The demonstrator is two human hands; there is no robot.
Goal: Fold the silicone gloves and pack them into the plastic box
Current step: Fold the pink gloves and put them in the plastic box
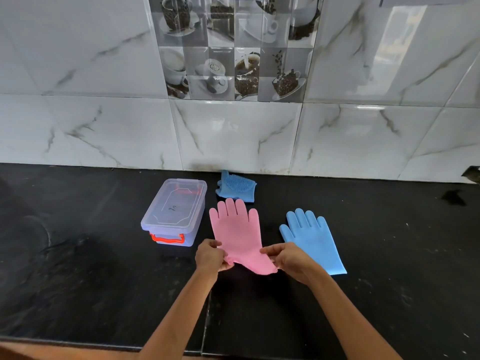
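I count three gloves and one box [173,211] on the black counter [78,268]. The pink glove [237,233] lies flat just right of the box, fingers toward the wall. A blue glove [311,240] lies flat further right of the box, apart from the pink one. A folded blue glove [235,186] sits behind the pink glove, right of the box's far end. My left hand [211,257] and right hand [287,258] each pinch the pink glove's cuff, fingers closed on its edges and covering part of it. The box is clear, lid on, red latch facing me; I can't make out anything inside. A dark object at the frame's right edge is cut off.
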